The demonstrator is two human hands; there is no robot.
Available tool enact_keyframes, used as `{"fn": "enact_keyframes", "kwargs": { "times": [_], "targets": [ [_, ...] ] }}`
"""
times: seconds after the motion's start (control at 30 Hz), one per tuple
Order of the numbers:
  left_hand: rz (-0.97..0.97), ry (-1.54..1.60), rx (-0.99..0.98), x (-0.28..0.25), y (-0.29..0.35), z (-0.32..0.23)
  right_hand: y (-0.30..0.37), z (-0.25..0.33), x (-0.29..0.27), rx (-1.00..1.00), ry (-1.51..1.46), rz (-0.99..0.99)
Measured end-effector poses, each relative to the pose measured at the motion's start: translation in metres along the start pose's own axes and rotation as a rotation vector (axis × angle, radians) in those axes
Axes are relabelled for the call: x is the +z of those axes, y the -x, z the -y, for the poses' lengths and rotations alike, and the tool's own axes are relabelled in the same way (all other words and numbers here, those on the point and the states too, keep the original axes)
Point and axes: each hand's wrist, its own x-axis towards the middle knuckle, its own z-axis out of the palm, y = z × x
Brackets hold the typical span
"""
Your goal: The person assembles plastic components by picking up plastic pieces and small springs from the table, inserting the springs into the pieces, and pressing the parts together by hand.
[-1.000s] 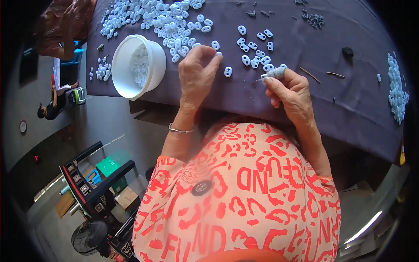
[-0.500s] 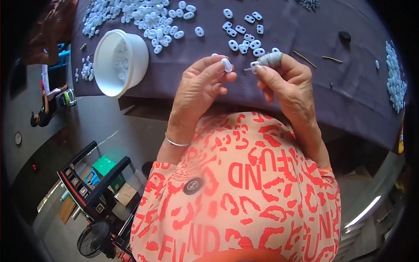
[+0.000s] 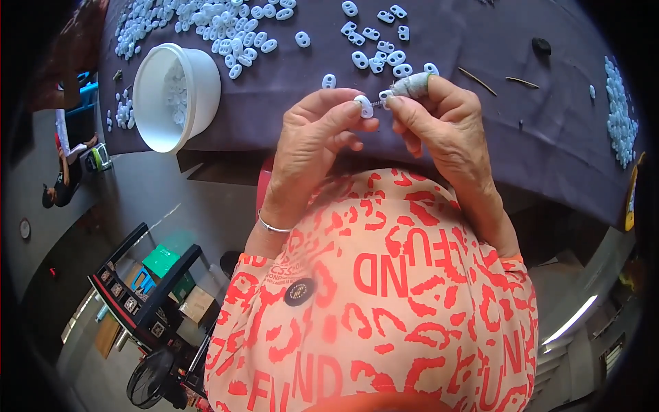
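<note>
Left hand (image 3: 309, 130) pinches a white oval (image 3: 367, 107); right hand (image 3: 443, 127) pinches a white block (image 3: 385, 99). Spring (image 3: 375, 104) between pieces. Tub (image 3: 204, 96) at left.

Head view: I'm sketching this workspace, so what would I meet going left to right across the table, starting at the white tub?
White tub, left hand, right hand, dark lump, lone small white piece, heap of small pale pieces.

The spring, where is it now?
In the head view, the spring sits just right of upper centre, between white pieces held by the left hand and right hand.
</note>
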Motion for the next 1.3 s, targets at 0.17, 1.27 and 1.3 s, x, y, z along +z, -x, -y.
{"fn": "enact_keyframes", "kwargs": {
  "times": [0.17,1.27,1.3],
  "targets": [
    [-0.005,-0.036,0.015,0.0,0.0,0.001,0.0,-0.001,0.0,-0.004,0.05,0.016],
    [-0.094,-0.172,0.186,0.012,0.006,0.011,0.002,0.0,0.001,0.072,0.039,0.073],
    [-0.102,-0.187,0.194,0.012,0.006,0.011,0.002,-0.001,0.002,0.074,0.036,0.074]
  ]
}}
